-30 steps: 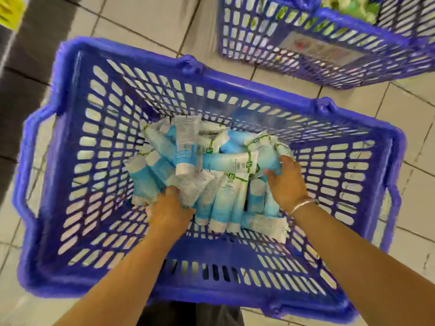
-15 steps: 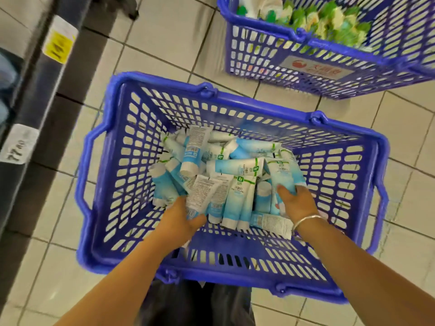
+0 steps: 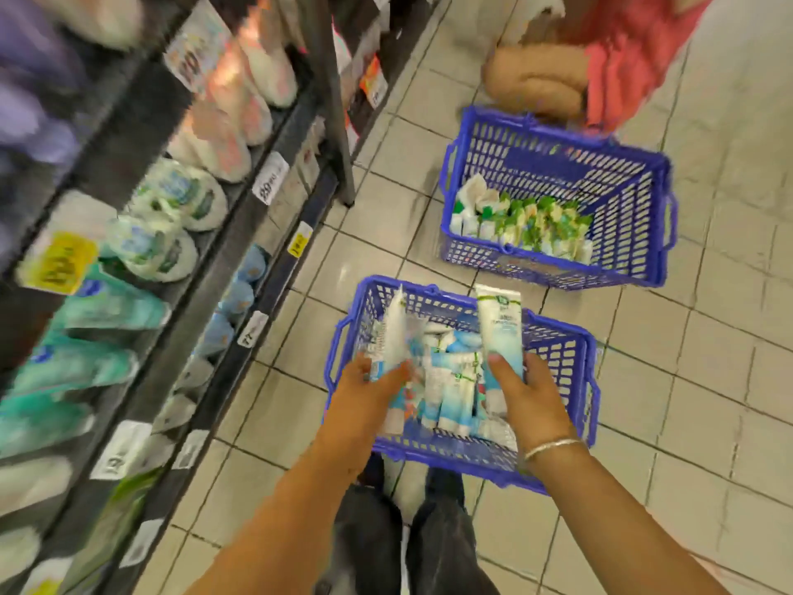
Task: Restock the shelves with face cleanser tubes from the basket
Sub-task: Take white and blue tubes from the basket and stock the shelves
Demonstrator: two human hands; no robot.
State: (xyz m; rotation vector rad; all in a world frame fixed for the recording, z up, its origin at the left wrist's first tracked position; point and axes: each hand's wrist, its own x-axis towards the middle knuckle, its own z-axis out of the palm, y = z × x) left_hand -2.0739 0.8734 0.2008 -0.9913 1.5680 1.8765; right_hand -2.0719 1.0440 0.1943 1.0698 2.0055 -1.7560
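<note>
A blue plastic basket stands on the tiled floor in front of my feet, with several white and light-blue face cleanser tubes piled inside. My left hand grips a small bunch of tubes lifted above the basket's left side. My right hand, with a silver bangle on the wrist, holds one upright tube above the basket's middle. The shelves run along the left, with rows of tubes and price tags, all blurred.
A second blue basket with green and white tubes stands further along the aisle. Beyond it crouches another person in a red top. A dark shelf post meets the floor near that basket. Open tiled floor lies to the right.
Both hands have risen out of the basket with tubes in them. The view has lifted and swung back, and the shelves and the second basket now show.
</note>
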